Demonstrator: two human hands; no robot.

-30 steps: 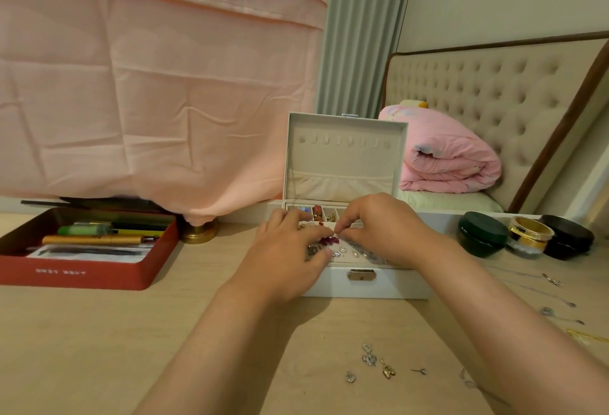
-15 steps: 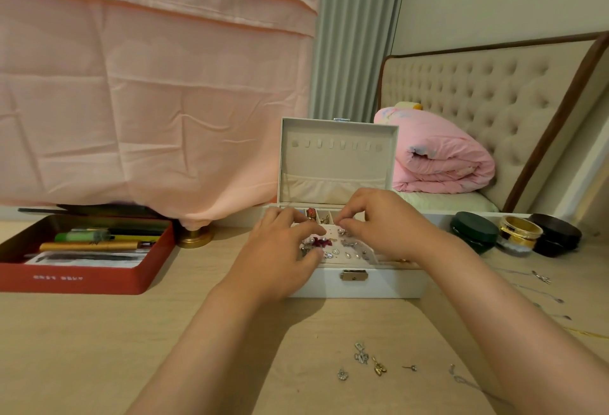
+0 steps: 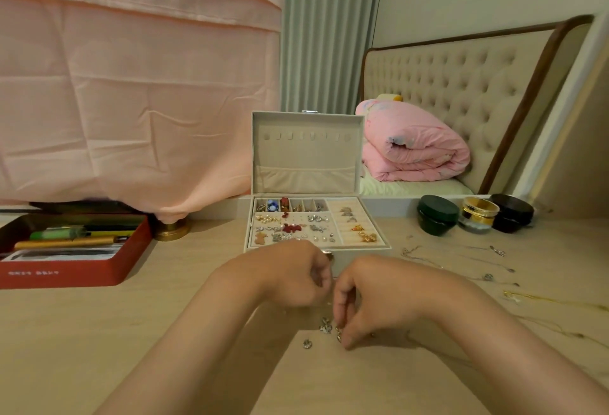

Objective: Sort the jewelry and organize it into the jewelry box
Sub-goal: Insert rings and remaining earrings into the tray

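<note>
The white jewelry box (image 3: 306,151) stands open in the middle of the table, lid upright. Its tray (image 3: 379,239) holds several earrings in small compartments and on a pad. In front of the box my left hand (image 3: 290,277) hovers with its fingers curled; nothing shows in them. Beside it, my right hand (image 3: 365,302) reaches down, and its thumb and fingertips pinch at a small gold-coloured earring (image 3: 338,335) on the table. A silver earring (image 3: 325,327) and another silver piece (image 3: 307,344) lie loose just left of those fingertips.
Thin chains (image 3: 428,259) and a gold chain (image 3: 543,299) lie spread on the table at right. Behind them stand a green jar (image 3: 437,215), a gold jar (image 3: 479,213) and a black jar (image 3: 511,212). A red tin (image 3: 66,274) with pens sits at left.
Both hands have pulled back from the box tray toward me and come down over the loose pieces on the table. The tray's contents are now uncovered.
</note>
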